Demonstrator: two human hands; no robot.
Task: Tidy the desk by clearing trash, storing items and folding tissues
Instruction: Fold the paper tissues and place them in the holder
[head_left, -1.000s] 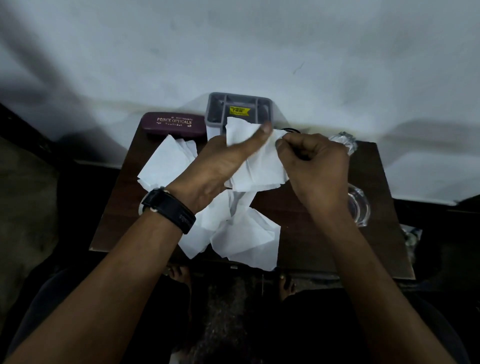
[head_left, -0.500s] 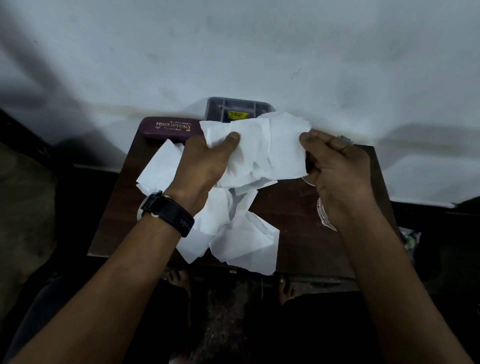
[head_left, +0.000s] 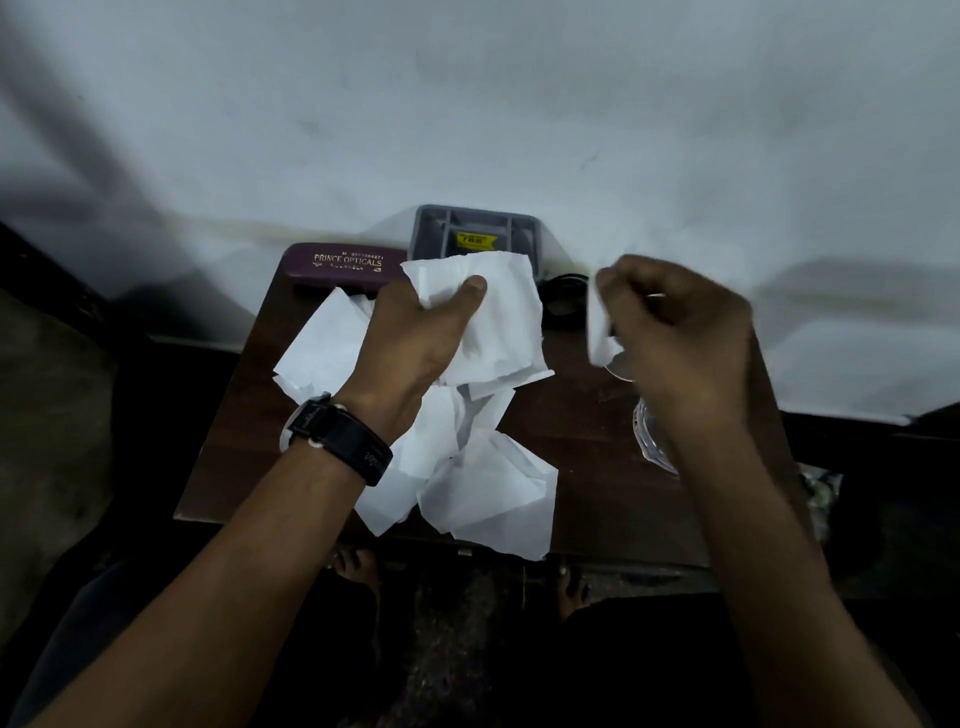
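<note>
Left hand (head_left: 415, 338): pinches crumpled white paper tissue (head_left: 488, 317).
Right hand (head_left: 680, 332): blurred, closed on white scrap (head_left: 597, 332).
Left: loose tissues (head_left: 488, 493) below the left hand unfolded.

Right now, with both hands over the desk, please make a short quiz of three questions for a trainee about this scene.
1. True or false: the left hand grips a white tissue.
2. What words are printed on the maroon spectacle case?
3. Where does the grey organiser tray stand? A) at the desk's near edge B) at the far edge, by the wall C) on the floor

Key: 1 true. 2 "PRINCE OPTICALS". 3 B.
</note>
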